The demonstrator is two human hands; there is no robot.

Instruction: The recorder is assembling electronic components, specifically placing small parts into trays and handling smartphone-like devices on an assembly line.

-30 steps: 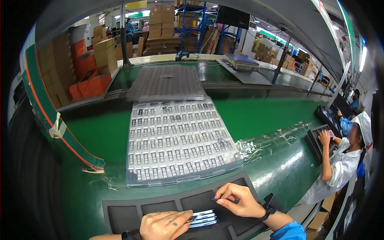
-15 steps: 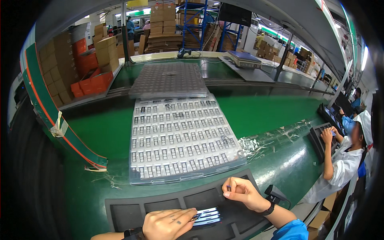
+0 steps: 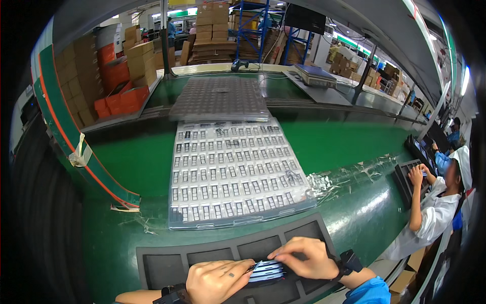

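Strips (image 3: 267, 272), slim, straight and glossy, between left hand (image 3: 215, 280) and right hand (image 3: 309, 259).

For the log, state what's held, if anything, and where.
Left grip: the strips, by their left ends. Right grip: near their upper right; any hold cannot be told.

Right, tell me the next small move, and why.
Probably have the right hand lightly pinch the topmost pale-blue strip: it hovers at or just beside the strips' upper edge, while the left hand holds their left ends.
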